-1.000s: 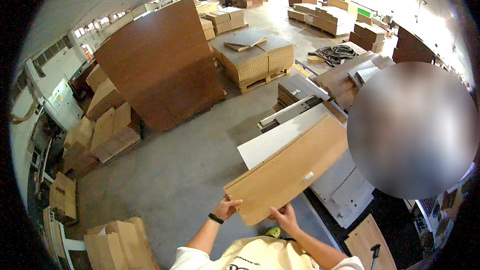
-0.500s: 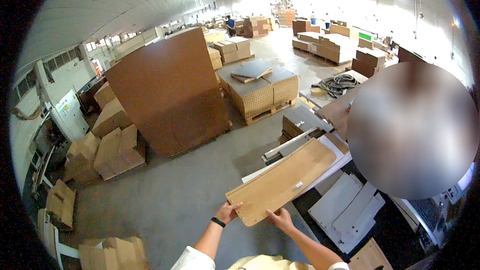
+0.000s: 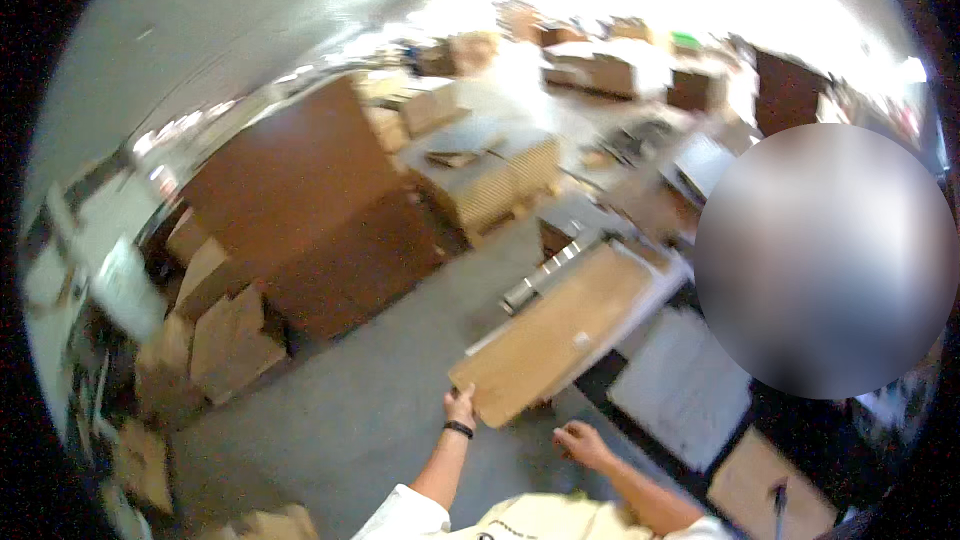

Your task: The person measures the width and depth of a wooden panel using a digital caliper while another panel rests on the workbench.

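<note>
With left hand (image 3: 460, 408) gripping near corner of flat cardboard sheet (image 3: 560, 332) to steady it on white table (image 3: 655, 290), right hand (image 3: 580, 442) loosely curled, free, just below.

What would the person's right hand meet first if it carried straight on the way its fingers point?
Probably the near edge of the flat cardboard sheet: the right hand is open just below it, apart, fingers pointing up-left. Blur makes depth uncertain.

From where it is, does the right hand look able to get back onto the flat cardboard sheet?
Probably yes: the right hand hangs open just below the cardboard sheet, with nothing between them, while the left hand holds its near corner.
</note>
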